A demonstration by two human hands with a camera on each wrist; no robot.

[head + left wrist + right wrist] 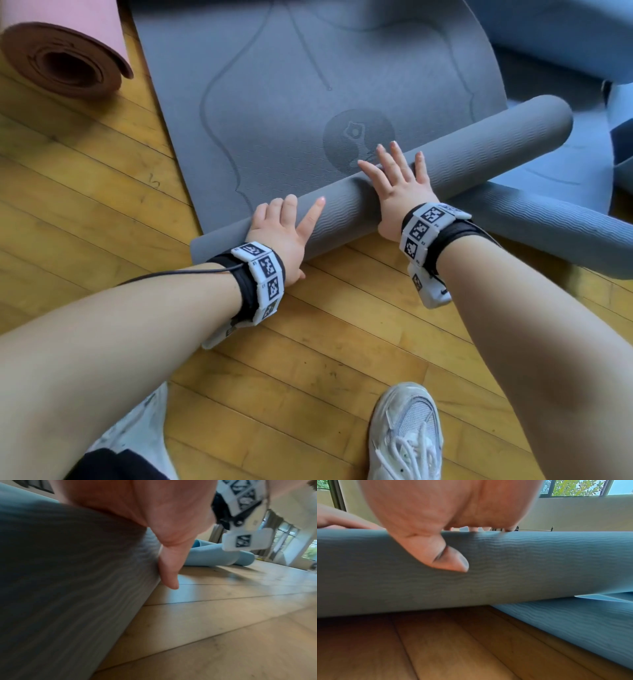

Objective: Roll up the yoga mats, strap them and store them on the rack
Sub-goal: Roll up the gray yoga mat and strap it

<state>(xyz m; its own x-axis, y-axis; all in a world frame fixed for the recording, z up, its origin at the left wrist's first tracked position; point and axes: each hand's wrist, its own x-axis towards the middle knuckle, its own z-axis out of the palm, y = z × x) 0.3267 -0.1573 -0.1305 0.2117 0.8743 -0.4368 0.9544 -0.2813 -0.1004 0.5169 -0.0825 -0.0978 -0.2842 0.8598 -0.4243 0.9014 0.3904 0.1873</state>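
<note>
A grey yoga mat [308,85] lies on the wooden floor, its near end wound into a roll [445,154] that runs from lower left to upper right. My left hand [286,222] rests on the roll's left part, index finger straight, the other fingers bent over the top, thumb [168,569] down its near side. My right hand [397,178] lies flat on the middle of the roll with fingers spread; its thumb [452,561] presses the near face of the roll [505,574]. The roll [68,588] fills the left of the left wrist view.
A rolled pink mat [65,54] lies at the upper left. A light blue mat [555,222], partly rolled, lies under and right of the grey roll, also seen as blue mat [214,555] and blue mat [573,622]. My two white shoes [404,435] stand on the floor near me.
</note>
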